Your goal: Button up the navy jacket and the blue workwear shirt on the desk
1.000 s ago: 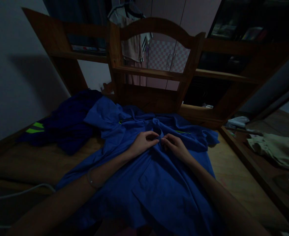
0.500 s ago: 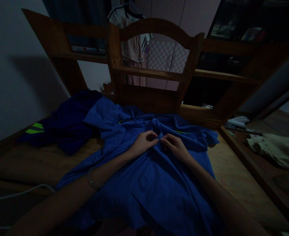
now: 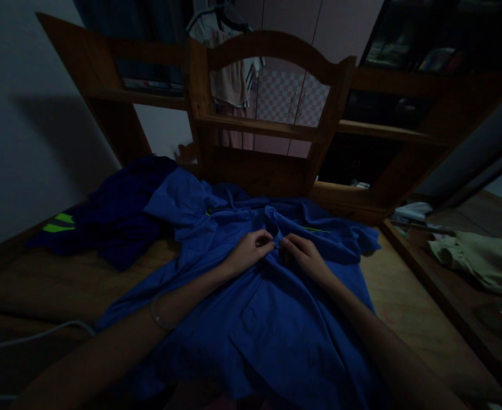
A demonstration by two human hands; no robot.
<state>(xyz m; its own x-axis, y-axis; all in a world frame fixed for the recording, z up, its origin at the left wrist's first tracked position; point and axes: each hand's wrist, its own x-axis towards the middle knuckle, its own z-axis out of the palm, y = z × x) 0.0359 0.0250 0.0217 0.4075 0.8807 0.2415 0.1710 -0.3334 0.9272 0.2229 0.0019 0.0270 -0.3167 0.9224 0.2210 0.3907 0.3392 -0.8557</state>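
A blue short-sleeved shirt (image 3: 289, 330) lies spread over the wooden boards, its collar end away from me and its hem toward me. My left hand (image 3: 253, 250) pinches the shirt's front edge near the neck, thumb against fingertips. Just to its right, my right hand (image 3: 304, 256) is closed on the facing edge of the same shirt. The fingertips of both hands almost meet over the front opening. Whatever small part lies between them, perhaps a button, is too dark and small to make out.
A darker blue garment (image 3: 122, 222) with bright green stripes is heaped at the left. Behind the shirt rises a wooden headboard (image 3: 272, 131) with shelves. Folded pale cloth (image 3: 477, 259) lies on the right-hand surface. A white cable (image 3: 41, 336) runs at the lower left.
My right hand's fingers have shifted very slightly at the shirt's front edge. My left hand and the shirt stay nearly as they were.
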